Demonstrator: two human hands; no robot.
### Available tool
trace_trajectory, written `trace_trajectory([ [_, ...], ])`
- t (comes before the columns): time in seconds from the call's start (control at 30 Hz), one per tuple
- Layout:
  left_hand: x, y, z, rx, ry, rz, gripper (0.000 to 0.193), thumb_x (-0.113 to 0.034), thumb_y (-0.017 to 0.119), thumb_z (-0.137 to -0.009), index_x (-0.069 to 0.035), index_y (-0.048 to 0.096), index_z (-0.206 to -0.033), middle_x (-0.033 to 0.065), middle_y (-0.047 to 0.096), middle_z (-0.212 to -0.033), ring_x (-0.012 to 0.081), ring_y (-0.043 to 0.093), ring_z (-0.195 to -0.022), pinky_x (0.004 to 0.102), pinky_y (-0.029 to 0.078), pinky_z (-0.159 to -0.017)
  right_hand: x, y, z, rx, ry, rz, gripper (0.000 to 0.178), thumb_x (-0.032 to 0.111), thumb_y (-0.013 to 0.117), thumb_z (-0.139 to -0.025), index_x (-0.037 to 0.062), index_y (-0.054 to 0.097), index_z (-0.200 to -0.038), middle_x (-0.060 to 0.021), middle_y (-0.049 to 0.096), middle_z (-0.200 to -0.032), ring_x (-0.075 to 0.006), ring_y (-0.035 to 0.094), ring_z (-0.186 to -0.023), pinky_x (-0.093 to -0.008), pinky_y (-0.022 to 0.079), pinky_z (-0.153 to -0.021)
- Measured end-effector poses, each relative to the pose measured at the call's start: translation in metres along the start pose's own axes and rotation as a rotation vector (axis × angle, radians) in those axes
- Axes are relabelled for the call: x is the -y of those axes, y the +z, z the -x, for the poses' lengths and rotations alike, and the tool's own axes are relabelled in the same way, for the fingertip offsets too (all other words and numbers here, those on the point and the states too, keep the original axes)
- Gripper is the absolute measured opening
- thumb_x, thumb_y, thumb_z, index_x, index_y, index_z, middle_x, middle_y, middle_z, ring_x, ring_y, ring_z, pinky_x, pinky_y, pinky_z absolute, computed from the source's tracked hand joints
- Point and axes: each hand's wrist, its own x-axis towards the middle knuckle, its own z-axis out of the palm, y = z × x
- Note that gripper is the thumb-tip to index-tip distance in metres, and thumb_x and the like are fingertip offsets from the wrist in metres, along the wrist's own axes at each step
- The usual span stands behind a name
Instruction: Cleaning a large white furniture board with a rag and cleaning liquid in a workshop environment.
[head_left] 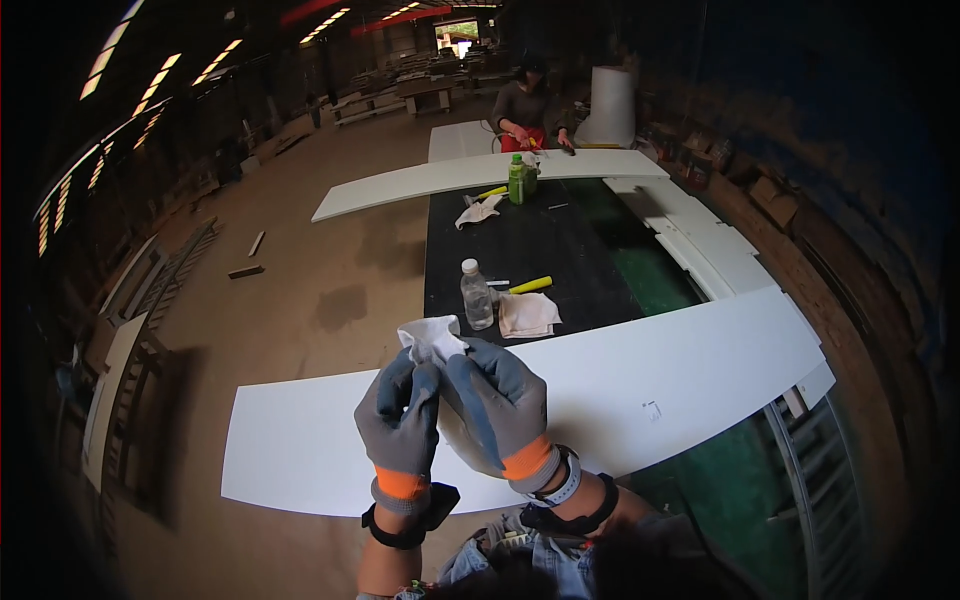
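Both my hands wear grey work gloves with orange cuffs and meet over a long white panel (620, 390). A crumpled white cloth (432, 338) is pinched between the fingers of my left hand (398, 415) and my right hand (492, 405). Just beyond the panel, on a black tabletop (560, 245), a clear bottle with a white cap (476, 297) stands upright. Beside it lie a folded pale cloth (528, 315) and a tool with a yellow handle (531, 285). A small mark or label (652, 411) shows on the panel's right half.
Across the table another person (530, 110) works at a second white panel (480, 176). A green bottle (516, 180) and another cloth (479, 211) are near that panel. Metal rails (800, 480) are at lower right. Timber and racks line the left floor.
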Motion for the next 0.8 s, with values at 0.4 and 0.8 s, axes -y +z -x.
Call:
trace_trajectory([
  [0.4,-0.013,0.013,0.000,0.024,0.075,-0.047,0.029,-0.008,0.066,-0.085,0.005,0.062,-0.109,0.0115,0.069,-0.088,0.0134,0.065,-0.079,0.0256,0.051,-0.072,0.015,-0.005,0.000,-0.007,0.002,-0.025,0.029,0.004,0.060,-0.089,-0.0025,0.058,-0.117,0.0011,0.061,-0.085,0.0001,0.048,-0.071,-0.0146,0.041,-0.060],
  [0.8,-0.010,0.013,0.002,0.042,0.143,-0.093,0.027,-0.007,0.066,-0.084,0.005,0.062,-0.108,0.0119,0.069,-0.087,0.0134,0.065,-0.080,0.0253,0.051,-0.072,0.016,-0.004,0.003,0.010,-0.011,-0.012,0.030,0.003,0.059,-0.089,-0.0026,0.057,-0.119,0.0005,0.062,-0.088,-0.0004,0.050,-0.074,-0.0151,0.042,-0.063],
])
